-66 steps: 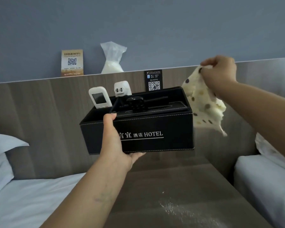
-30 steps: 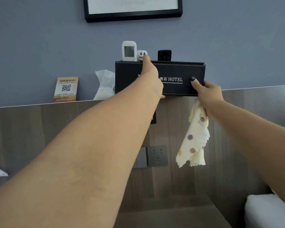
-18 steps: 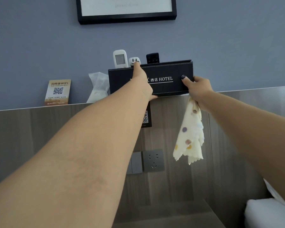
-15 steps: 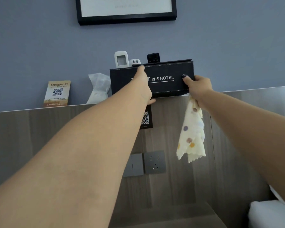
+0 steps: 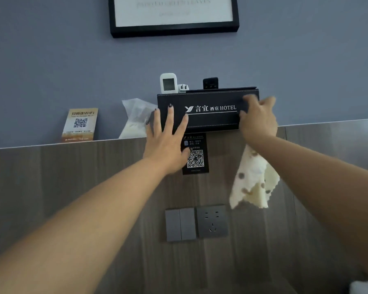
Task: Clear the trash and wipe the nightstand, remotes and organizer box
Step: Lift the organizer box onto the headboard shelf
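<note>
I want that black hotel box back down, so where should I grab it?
Probably by its two short ends, from the front. The organizer box is long, sits flat on the headboard ledge, and remotes stand upright at its left.

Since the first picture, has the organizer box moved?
Yes. The organizer box went up from above the nightstand onto the headboard ledge, beside the tissue pack.

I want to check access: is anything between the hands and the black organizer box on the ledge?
Nothing visible. The left hand lies open against the organizer box front, and the right hand, holding the dotted cloth, touches its right end.
</note>
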The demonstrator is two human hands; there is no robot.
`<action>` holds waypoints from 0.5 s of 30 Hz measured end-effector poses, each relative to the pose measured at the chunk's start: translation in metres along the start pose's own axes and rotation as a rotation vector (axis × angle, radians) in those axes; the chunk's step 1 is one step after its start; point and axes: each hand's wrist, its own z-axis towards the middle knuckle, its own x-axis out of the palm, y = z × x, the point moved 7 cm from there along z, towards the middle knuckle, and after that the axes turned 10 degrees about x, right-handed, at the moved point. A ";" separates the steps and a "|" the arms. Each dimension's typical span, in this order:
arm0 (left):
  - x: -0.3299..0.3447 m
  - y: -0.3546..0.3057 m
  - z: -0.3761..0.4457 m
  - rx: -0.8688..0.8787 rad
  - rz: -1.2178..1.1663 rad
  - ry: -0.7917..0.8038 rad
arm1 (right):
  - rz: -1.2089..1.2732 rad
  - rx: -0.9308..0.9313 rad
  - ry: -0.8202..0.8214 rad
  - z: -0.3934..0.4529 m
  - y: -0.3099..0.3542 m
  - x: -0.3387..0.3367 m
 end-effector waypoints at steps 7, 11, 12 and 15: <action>0.024 0.010 0.018 -0.031 -0.027 0.149 | -0.482 -0.222 0.186 -0.018 -0.008 0.050; 0.028 0.011 0.018 -0.032 -0.018 0.139 | -0.487 -0.220 0.214 -0.019 -0.011 0.057; 0.028 0.011 0.018 -0.034 -0.006 0.150 | -0.493 -0.221 0.232 -0.019 -0.012 0.057; 0.021 0.011 0.020 -0.050 0.057 0.240 | -0.547 -0.217 0.317 -0.016 -0.011 0.053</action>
